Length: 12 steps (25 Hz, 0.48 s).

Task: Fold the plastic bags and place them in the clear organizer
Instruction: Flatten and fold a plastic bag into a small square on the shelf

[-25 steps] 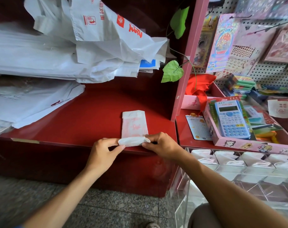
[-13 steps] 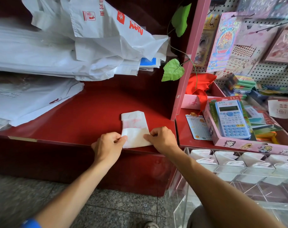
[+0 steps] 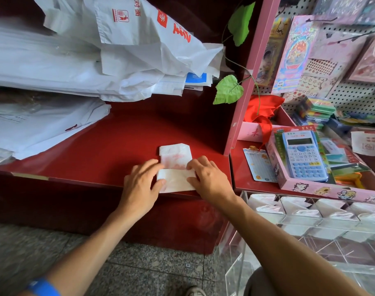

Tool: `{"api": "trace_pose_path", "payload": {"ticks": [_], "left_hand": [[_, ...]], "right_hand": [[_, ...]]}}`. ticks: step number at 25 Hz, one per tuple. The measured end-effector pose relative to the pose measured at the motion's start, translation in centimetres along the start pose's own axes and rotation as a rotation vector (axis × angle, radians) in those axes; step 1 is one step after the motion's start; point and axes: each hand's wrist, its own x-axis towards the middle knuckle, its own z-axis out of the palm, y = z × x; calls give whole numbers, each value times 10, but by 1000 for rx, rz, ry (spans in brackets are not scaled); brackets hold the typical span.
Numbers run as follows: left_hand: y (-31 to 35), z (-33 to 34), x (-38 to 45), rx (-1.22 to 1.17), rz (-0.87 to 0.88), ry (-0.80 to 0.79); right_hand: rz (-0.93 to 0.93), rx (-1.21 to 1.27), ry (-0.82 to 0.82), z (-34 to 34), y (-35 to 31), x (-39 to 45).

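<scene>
Bag: the folded plastic bag (image 3: 175,167) lies flat at the front edge of the red worktop (image 3: 109,150), near its right corner.
Handling: likely very light, thin and slick, apt to spring open; best taken by pinching the folded side edges, layers pressed together.
Left hand (image 3: 140,182): palm down, fingers nearly straight, fingertips pressing the bag's left edge, thumb at the lower fold.
Right hand (image 3: 208,178): palm down, fingers gently bent, pressing the right edge flat.
Clear organizer (image 3: 310,227): below right of the worktop, folded bags already inside.
</scene>
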Motion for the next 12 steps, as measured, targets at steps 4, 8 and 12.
{"api": "trace_pose_path", "payload": {"ticks": [4, 8, 12], "left_hand": [[-4, -6, 0, 106, 106, -254], [-1, -14, 2, 114, 86, -332], [-7, -8, 0, 275, 157, -374]], "right_hand": [[-69, -115, -120, 2, 11, -1], [-29, -32, -117, -1, 16, -1], [-89, -73, -141, -2, 15, -2]]}}
